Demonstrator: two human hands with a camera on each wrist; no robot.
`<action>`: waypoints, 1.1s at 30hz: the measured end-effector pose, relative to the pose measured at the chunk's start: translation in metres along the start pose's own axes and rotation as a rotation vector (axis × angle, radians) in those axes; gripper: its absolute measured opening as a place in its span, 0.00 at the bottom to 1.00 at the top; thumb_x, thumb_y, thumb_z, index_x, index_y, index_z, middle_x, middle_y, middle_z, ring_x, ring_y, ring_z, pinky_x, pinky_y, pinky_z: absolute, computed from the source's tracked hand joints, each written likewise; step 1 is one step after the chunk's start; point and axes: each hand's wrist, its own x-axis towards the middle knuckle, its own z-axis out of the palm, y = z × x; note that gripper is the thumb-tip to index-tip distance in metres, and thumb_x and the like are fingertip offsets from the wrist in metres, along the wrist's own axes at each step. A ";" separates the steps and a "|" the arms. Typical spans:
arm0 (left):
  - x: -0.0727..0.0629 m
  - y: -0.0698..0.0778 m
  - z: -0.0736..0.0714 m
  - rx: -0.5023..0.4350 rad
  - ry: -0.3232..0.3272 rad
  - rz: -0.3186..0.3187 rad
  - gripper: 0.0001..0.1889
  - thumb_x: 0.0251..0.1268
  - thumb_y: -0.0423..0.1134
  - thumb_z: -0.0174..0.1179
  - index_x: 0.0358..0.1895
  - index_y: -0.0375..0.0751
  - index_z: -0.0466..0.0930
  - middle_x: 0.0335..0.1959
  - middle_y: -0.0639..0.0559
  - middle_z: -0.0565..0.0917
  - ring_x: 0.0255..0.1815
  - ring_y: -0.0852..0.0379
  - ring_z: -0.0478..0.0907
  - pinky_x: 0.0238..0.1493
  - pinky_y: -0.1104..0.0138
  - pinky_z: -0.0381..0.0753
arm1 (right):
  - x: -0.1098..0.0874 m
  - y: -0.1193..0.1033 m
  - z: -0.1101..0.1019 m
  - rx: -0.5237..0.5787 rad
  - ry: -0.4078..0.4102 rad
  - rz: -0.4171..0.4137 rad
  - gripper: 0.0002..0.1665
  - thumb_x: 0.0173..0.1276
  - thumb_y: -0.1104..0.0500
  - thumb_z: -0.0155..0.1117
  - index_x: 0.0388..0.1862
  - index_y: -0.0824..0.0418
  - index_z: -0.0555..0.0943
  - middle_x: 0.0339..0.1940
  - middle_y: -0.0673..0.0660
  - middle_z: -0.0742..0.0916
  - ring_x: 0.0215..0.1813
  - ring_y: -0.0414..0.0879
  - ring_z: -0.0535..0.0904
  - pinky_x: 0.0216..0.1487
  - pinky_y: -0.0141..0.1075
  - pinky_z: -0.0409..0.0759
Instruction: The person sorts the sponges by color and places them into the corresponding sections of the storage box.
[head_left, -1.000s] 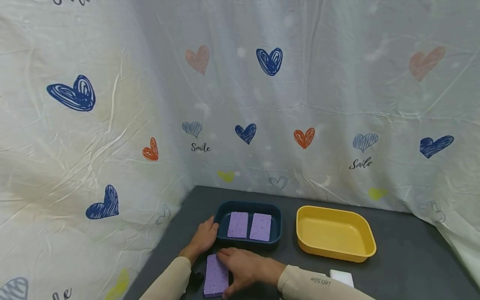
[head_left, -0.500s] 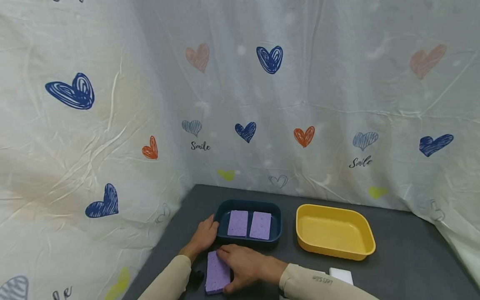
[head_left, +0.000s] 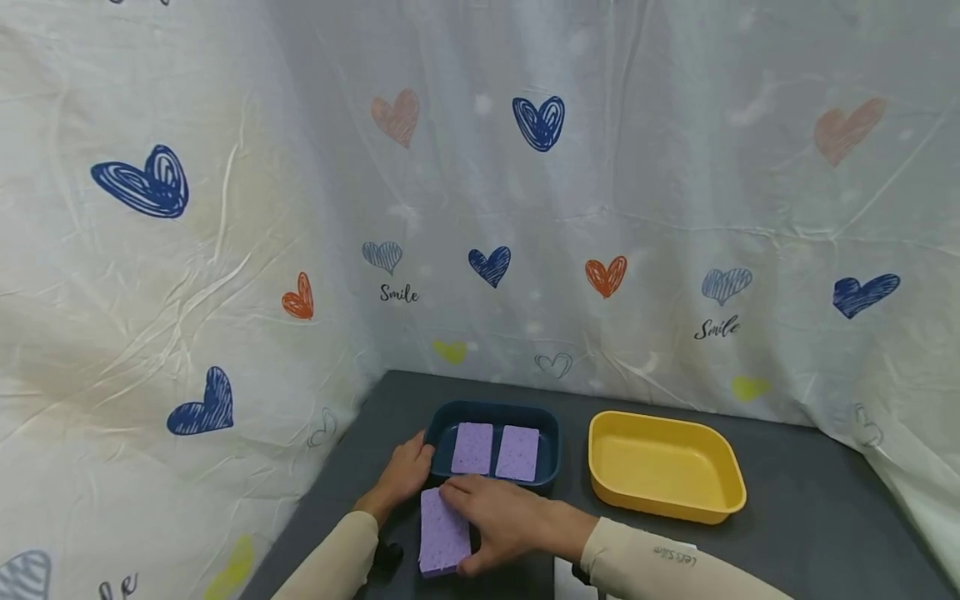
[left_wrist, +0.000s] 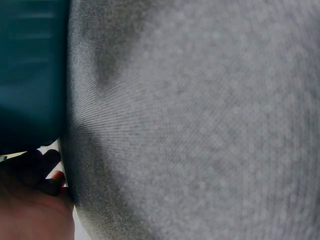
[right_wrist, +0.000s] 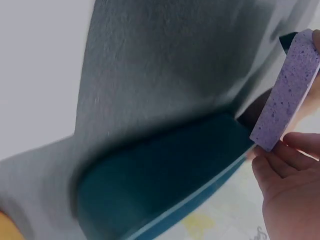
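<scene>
My right hand (head_left: 506, 518) grips a purple speckled sponge (head_left: 442, 533) between thumb and fingers, just in front of a dark teal container (head_left: 558, 454). In the right wrist view, this sponge (right_wrist: 287, 90) is raised off the table and tilted beside the container's wall (right_wrist: 160, 170). Two more purple sponges, a left one (head_left: 472, 448) and a right one (head_left: 517, 454), lie side by side inside the container. My left hand (head_left: 405, 471) holds the container's left side; in the left wrist view its fingers are dark and partly hidden by the container's corner (left_wrist: 30, 75).
A yellow container (head_left: 667, 467) stands right of the teal one on the dark grey table (head_left: 795, 500). A white block (head_left: 573, 579) lies near the front, partly covered by the right sleeve. Behind and at the left hangs a white curtain (head_left: 660, 183) with printed hearts.
My right hand has carried the purple sponge up and slightly right, closer to the teal container. A white block has come into view below the right wrist. The left hand stays in place.
</scene>
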 end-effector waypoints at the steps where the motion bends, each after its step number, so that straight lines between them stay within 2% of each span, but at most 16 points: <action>1: -0.001 0.002 -0.002 -0.007 -0.003 0.004 0.22 0.85 0.42 0.43 0.66 0.35 0.79 0.60 0.36 0.88 0.57 0.39 0.85 0.58 0.41 0.84 | -0.001 0.001 -0.003 -0.002 -0.001 0.002 0.58 0.66 0.31 0.78 0.84 0.60 0.68 0.81 0.54 0.78 0.80 0.44 0.75 0.82 0.38 0.72; 5: -0.008 0.022 -0.011 -0.047 -0.008 -0.031 0.20 0.85 0.39 0.44 0.65 0.33 0.80 0.58 0.34 0.88 0.56 0.37 0.85 0.59 0.38 0.82 | -0.004 0.005 -0.015 0.012 -0.019 0.034 0.59 0.67 0.31 0.77 0.85 0.61 0.67 0.82 0.55 0.77 0.82 0.45 0.73 0.83 0.39 0.71; 7: -0.011 0.030 -0.015 -0.066 -0.021 -0.078 0.20 0.85 0.38 0.45 0.66 0.34 0.80 0.59 0.37 0.88 0.57 0.39 0.84 0.62 0.37 0.81 | -0.005 0.008 -0.021 0.016 -0.024 0.061 0.59 0.67 0.31 0.77 0.86 0.60 0.67 0.83 0.55 0.76 0.82 0.46 0.73 0.83 0.40 0.70; 15: -0.013 0.037 -0.015 -0.068 -0.033 -0.153 0.19 0.87 0.38 0.44 0.67 0.36 0.79 0.56 0.42 0.87 0.53 0.46 0.81 0.62 0.42 0.80 | -0.008 0.031 -0.045 -0.005 0.019 0.175 0.60 0.66 0.33 0.79 0.86 0.62 0.67 0.84 0.57 0.75 0.83 0.49 0.72 0.84 0.42 0.69; 20: -0.013 0.035 -0.015 -0.060 -0.032 -0.156 0.18 0.86 0.37 0.44 0.64 0.35 0.79 0.54 0.42 0.86 0.52 0.46 0.80 0.60 0.43 0.79 | -0.008 0.051 -0.055 0.025 0.055 0.268 0.60 0.66 0.34 0.79 0.86 0.62 0.66 0.84 0.59 0.74 0.83 0.53 0.72 0.84 0.47 0.70; 26: -0.014 0.036 -0.015 -0.067 -0.024 -0.145 0.19 0.86 0.37 0.45 0.67 0.34 0.79 0.60 0.39 0.88 0.57 0.44 0.83 0.67 0.39 0.79 | -0.004 0.073 -0.061 0.061 0.055 0.333 0.60 0.66 0.35 0.79 0.87 0.62 0.65 0.86 0.61 0.72 0.84 0.57 0.70 0.84 0.52 0.69; 33: -0.013 0.038 -0.014 -0.064 -0.009 -0.127 0.19 0.85 0.36 0.46 0.67 0.34 0.80 0.62 0.38 0.88 0.63 0.41 0.83 0.69 0.37 0.78 | -0.001 0.095 -0.053 0.148 0.031 0.375 0.58 0.68 0.37 0.77 0.87 0.61 0.65 0.87 0.61 0.70 0.86 0.58 0.68 0.86 0.53 0.66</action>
